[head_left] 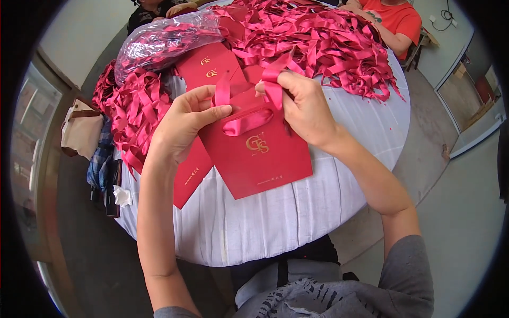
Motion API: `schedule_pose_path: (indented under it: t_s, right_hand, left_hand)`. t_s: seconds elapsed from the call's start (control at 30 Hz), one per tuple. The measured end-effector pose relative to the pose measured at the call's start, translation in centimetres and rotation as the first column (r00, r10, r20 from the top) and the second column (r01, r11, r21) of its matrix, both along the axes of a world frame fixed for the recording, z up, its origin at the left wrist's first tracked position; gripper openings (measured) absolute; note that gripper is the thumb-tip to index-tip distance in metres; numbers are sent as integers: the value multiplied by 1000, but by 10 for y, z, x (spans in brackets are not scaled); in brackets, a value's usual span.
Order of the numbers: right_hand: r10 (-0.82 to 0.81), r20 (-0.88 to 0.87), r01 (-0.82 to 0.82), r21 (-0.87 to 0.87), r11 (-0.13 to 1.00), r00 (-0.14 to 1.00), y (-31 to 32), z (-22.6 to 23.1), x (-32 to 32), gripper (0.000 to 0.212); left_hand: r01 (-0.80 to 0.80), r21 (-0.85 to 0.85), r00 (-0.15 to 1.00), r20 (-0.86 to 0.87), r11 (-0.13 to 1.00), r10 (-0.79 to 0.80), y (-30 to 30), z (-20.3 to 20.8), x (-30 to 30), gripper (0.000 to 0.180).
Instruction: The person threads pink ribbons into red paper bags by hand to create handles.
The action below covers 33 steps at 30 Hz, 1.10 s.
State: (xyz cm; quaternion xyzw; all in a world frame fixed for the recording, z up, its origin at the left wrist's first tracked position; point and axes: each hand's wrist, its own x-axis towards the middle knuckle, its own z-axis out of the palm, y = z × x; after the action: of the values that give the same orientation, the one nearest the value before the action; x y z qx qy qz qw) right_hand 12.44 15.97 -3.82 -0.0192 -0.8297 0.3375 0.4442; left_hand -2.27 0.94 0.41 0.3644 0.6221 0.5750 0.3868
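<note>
A red paper gift bag point(265, 172) with a gold emblem lies flat before me, its top edge pointing away. Across its front near the top runs a short loop of pink-red satin ribbon point(247, 123). My left hand point(185, 119) pinches the bag's upper left corner between thumb and fingers, beside an upright ribbon end point(222, 91). At the upper right corner, my right hand point(307, 108) is closed on another ribbon point(273, 85), which wraps over its fingers. The right fingertips are partly hidden by that ribbon.
More red bags point(199, 66) lie beneath and behind. Heaped ribbons point(318, 42) cover the far side of the white-clothed round table point(334, 196); another pile point(139, 106) and a clear plastic bag point(167, 42) of ribbons sit left. Two people point(395, 26) sit across.
</note>
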Motion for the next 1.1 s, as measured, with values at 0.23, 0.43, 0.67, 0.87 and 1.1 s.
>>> schedule_pose_path:
  t_s: [0.23, 0.43, 0.67, 0.87, 1.1]
  right_hand:
    - [26, -10, -27, -49, 998, 1000, -1, -20, -12, 6]
    - [64, 47, -64, 6, 998, 997, -4, -30, -16, 3]
    - [55, 198, -55, -6, 998, 979, 2, -35, -14, 15]
    - [69, 224, -66, -21, 998, 972, -8, -36, -16, 15]
    - [130, 281, -118, -60, 991, 951, -9, -35, -12, 15]
  left_hand:
    - [-78, -8, 962, -263, 997, 73, 8, -27, -8, 16]
    - [-270, 65, 961, -49, 961, 273, 10, -50, -5, 12]
    - [-360, 206, 932, 41, 910, 359, 14, -65, -3, 13]
    - [-350, 287, 936, 63, 892, 347, 11, -65, -7, 17]
    - [-334, 309, 938, 18, 890, 346, 11, -65, -14, 19]
